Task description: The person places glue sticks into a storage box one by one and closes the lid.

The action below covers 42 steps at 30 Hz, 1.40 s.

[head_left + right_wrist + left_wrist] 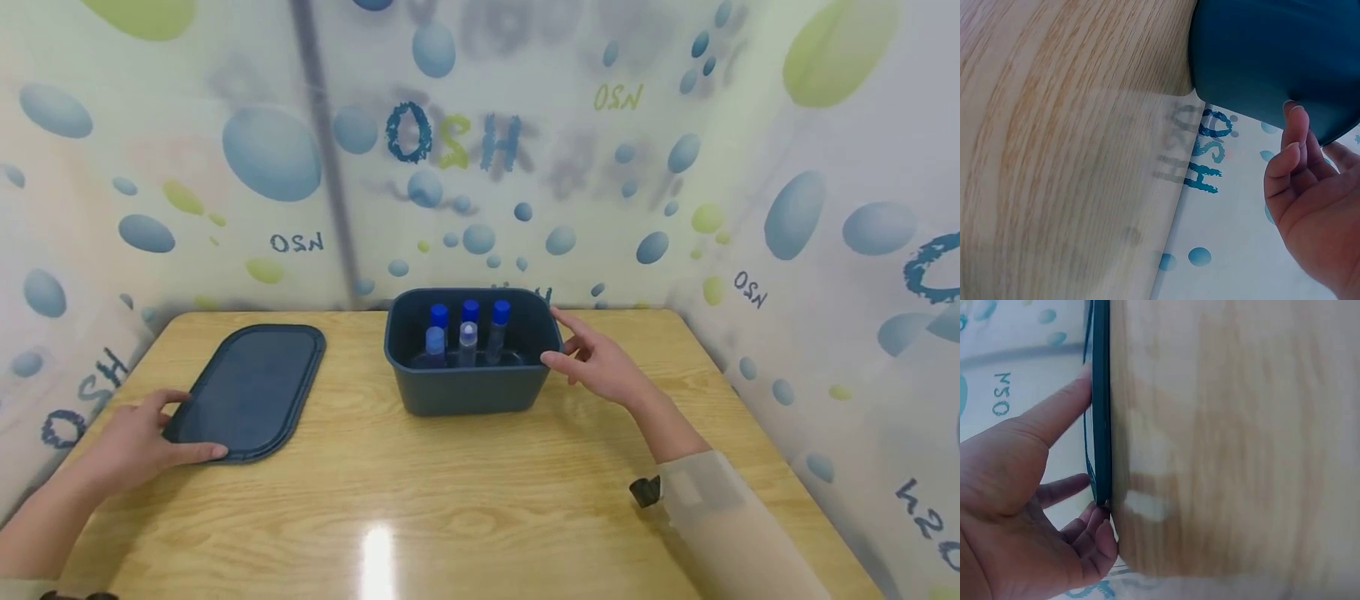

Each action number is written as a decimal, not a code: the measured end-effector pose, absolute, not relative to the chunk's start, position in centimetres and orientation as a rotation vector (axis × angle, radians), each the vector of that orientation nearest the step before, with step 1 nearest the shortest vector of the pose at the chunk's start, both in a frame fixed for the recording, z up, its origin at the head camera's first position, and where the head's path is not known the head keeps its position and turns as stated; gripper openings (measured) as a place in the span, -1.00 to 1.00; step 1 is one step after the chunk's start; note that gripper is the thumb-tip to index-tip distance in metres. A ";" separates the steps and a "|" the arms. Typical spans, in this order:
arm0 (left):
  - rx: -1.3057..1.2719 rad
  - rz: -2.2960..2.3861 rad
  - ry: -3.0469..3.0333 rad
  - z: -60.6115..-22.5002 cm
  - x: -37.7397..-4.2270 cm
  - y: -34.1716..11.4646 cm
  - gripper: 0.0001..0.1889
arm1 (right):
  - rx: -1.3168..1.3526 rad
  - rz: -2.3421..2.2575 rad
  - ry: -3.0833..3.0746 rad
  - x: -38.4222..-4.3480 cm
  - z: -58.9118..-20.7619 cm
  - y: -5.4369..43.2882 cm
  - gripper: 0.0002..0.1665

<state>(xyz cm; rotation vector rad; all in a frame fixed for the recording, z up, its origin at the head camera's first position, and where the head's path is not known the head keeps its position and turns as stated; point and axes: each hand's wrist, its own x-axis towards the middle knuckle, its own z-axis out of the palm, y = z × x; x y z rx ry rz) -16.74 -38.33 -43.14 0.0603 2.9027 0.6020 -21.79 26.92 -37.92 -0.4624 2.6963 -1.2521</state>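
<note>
My left hand (142,437) holds a dark blue lid (251,387) by its near left corner, thumb along the near edge and fingers at the left side. Edge-on, the lid (1102,400) shows in the left wrist view between thumb and fingers. A dark blue plastic box (468,390) stands upright at the back. Inside it are several small clear bottles, some with blue caps (500,312). At the box's right end my right hand (600,362) grips the rim corners with thumb and forefinger. In the right wrist view a fingertip touches the box wall (1260,56).
Both things are on a light wood table (450,492). Printed curtains (480,200) stand right behind the table and along both sides. A dark strap piece (645,492) sits at the right wrist.
</note>
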 end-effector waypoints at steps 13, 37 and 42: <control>-0.140 0.551 2.973 -43.5 -16.7 -36.7 0.34 | -0.424 -1.263 2.700 -21.6 -37.9 27.2 0.00; -0.316 0.910 2.719 -43.1 -16.7 -37.4 0.41 | -0.428 -1.277 2.687 -21.6 -38.1 27.1 0.02; -0.341 1.020 2.714 -43.2 -16.1 -38.1 0.22 | -0.450 -1.277 2.671 -21.7 -38.0 26.9 0.02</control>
